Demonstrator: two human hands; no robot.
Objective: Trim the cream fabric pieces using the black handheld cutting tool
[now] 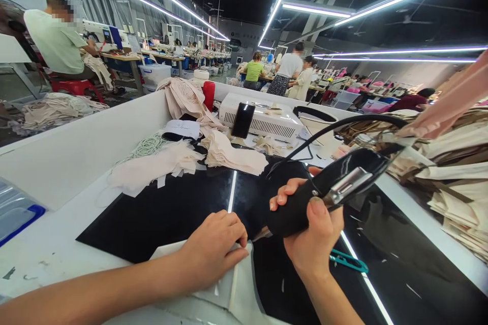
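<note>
My right hand [310, 228] grips a black corded hand tool [331, 185] with a metal lever, its tip angled down to the left. The tip [263, 233] meets the edge of a pale fabric piece [232, 284] lying on the glossy black work surface [163, 213]. My left hand [211, 251] presses flat on that fabric, fingers together, right beside the tool tip. The tool's black cord [343, 124] loops up and over to the right.
Teal thread snips [348, 261] lie just right of my right wrist. Beige fabric pieces [179, 160] are heaped at the back, a white machine with a phone [244, 119] behind them, a red cup [209, 95], stacked fabric [453, 172] at right. Other workers sit farther off.
</note>
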